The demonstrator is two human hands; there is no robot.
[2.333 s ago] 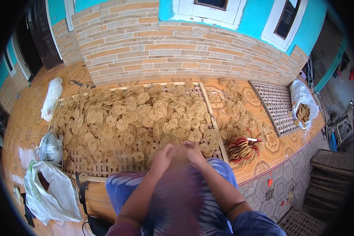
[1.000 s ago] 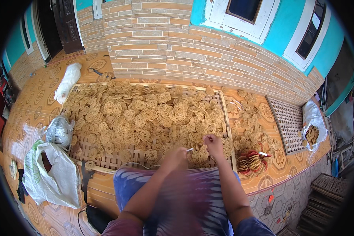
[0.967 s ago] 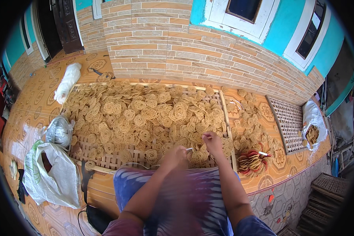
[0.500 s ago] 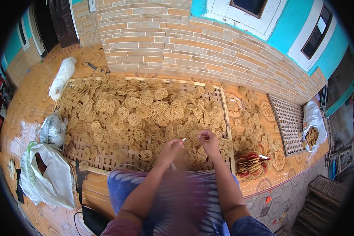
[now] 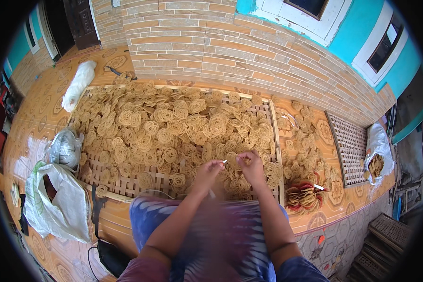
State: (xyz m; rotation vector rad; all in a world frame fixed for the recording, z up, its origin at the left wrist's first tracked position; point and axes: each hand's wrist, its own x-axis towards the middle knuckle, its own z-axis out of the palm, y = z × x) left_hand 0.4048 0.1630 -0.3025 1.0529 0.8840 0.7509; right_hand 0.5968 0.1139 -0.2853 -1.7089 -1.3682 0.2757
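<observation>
My left hand (image 5: 209, 175) is closed in a pinch, with a small white stick-like piece (image 5: 224, 161) poking out past its fingertips. Just to its right, my right hand (image 5: 252, 168) also has thumb and fingers pinched together; what it holds, if anything, is too small to make out. Both hands hover in front of me over the near edge of a woven bamboo rack (image 5: 157, 184). Thin coiled tan rounds (image 5: 176, 127), like nests of dried noodle, cover most of that rack in overlapping layers.
On the right are loose rounds (image 5: 298, 167), a stacked red-and-tan bundle (image 5: 305, 196), another woven rack (image 5: 348, 145) and an open plastic bag (image 5: 376, 157). At left stand a white sack (image 5: 56, 207), a tied grey bag (image 5: 65, 149) and a white cat-like shape (image 5: 79, 84). A brick-patterned wall (image 5: 211, 44) rises behind.
The two hands have drawn slightly closer together, the white piece still in the left one. The whole view has shifted a little.
</observation>
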